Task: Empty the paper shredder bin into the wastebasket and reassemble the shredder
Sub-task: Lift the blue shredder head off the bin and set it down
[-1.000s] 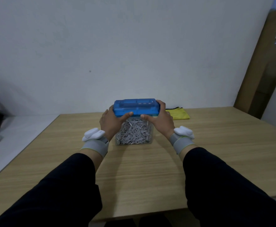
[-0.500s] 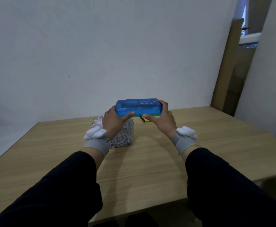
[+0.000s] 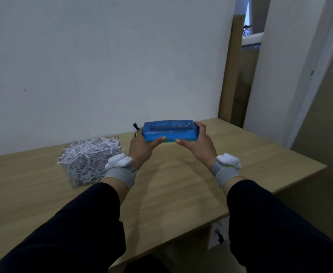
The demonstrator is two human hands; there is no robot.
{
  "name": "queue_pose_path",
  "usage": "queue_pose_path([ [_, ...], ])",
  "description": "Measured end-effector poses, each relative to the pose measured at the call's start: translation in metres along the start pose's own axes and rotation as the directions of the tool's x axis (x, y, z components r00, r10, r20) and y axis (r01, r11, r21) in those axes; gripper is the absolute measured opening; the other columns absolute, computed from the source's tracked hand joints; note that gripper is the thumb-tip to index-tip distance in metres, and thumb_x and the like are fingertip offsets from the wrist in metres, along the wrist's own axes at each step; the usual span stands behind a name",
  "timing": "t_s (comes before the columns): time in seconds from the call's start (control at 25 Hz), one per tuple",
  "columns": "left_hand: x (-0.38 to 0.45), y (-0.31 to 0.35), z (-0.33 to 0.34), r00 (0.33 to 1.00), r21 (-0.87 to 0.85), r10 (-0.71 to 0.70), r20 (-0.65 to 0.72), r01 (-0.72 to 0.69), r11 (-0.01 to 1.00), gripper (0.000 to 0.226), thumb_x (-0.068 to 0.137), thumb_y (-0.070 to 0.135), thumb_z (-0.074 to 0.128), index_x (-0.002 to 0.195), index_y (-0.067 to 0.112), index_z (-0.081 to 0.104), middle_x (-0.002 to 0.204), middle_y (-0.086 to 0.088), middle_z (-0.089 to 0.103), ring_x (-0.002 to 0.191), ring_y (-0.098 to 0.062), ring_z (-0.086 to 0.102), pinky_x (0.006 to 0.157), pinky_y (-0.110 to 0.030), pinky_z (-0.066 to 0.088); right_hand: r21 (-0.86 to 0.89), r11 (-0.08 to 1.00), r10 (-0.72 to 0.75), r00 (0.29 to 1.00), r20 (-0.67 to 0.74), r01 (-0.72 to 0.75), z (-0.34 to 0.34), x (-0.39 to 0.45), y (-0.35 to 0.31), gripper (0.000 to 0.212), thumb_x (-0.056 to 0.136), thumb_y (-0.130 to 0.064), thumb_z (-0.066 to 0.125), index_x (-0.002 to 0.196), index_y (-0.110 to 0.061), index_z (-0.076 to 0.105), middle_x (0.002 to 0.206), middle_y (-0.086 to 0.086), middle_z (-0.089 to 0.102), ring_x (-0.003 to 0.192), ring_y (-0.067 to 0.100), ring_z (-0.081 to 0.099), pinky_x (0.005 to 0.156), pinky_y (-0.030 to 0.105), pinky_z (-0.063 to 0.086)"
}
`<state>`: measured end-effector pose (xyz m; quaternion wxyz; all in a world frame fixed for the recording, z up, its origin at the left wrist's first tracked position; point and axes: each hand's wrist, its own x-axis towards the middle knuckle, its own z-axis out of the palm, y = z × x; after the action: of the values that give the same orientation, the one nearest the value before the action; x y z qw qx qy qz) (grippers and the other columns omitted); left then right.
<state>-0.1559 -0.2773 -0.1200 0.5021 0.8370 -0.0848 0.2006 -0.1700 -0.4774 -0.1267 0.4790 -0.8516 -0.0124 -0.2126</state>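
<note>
The blue shredder head is lifted off and hangs in the air above the wooden table. My left hand grips its left end and my right hand grips its right end, thumbs along the near side. The clear shredder bin, heaped with white paper shreds, stands uncovered on the table to the left of my hands. No wastebasket is in view.
A black cord end and a sliver of a yellow thing show behind the shredder head near the wall. The table's right edge drops off close to my right arm. A brown board leans at the back right.
The blue head has come off the bin and travelled right with both hands. The bin stays on the table, now left of my hands, and the view has swung right.
</note>
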Motion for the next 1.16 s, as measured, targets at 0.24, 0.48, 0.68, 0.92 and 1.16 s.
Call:
queue_pose_path([
  [0.24,-0.008,-0.01,0.045,0.996,-0.002,-0.049,0.071,0.049,0.999,0.071,0.073,0.05,0.074,0.131,0.019,0.048,0.104,0.011,0.058,0.087,-0.006,0.054,0.056,-0.003,0.039,-0.02,0.996,0.092,0.996,0.004,-0.091,-0.017,-0.008,0.039,0.094,0.067,-0.053,0.079,0.141,-0.029,0.027,0.132,0.01,0.05,0.119,0.028,0.05,0.1,0.047,0.045],
  [0.48,-0.018,-0.027,0.076,0.983,-0.004,-0.118,0.143,0.12,0.993,0.077,0.072,0.052,0.074,0.135,0.02,0.044,0.106,0.014,0.055,0.093,-0.005,0.053,0.073,-0.018,0.039,-0.051,0.986,0.162,0.987,0.016,-0.161,-0.022,-0.017,0.07,0.096,0.065,-0.055,0.079,0.141,-0.031,0.027,0.132,0.011,0.05,0.118,0.028,0.05,0.1,0.046,0.045],
  [0.68,-0.027,-0.037,0.089,0.972,-0.019,-0.162,0.171,0.167,0.986,0.081,0.072,0.053,0.073,0.138,0.02,0.04,0.123,0.004,0.06,0.097,-0.01,0.055,0.077,-0.022,0.042,-0.103,0.974,0.207,0.978,0.017,-0.204,-0.018,-0.02,0.087,0.096,0.063,-0.058,0.078,0.14,-0.036,0.026,0.128,0.011,0.05,0.117,0.028,0.049,0.101,0.044,0.044],
  [0.92,-0.027,-0.039,0.094,0.977,0.044,-0.139,0.162,0.134,0.99,0.078,0.072,0.052,0.073,0.136,0.02,0.041,0.13,0.0,0.058,0.114,-0.02,0.056,0.098,-0.041,0.047,-0.163,0.962,0.22,0.976,-0.012,-0.219,-0.012,-0.016,0.1,0.098,0.059,-0.065,0.076,0.139,-0.038,0.026,0.126,0.012,0.051,0.114,0.029,0.05,0.096,0.038,0.043],
  [1.16,-0.023,-0.044,0.093,0.97,0.121,-0.157,0.187,0.136,0.983,0.083,0.071,0.055,0.072,0.137,0.018,0.04,0.134,-0.002,0.055,0.118,-0.022,0.053,0.099,-0.042,0.045,-0.245,0.95,0.198,0.98,-0.011,-0.195,-0.009,-0.015,0.102,0.096,0.06,-0.065,0.075,0.138,-0.034,0.027,0.123,0.01,0.053,0.113,0.029,0.047,0.091,0.036,0.035],
])
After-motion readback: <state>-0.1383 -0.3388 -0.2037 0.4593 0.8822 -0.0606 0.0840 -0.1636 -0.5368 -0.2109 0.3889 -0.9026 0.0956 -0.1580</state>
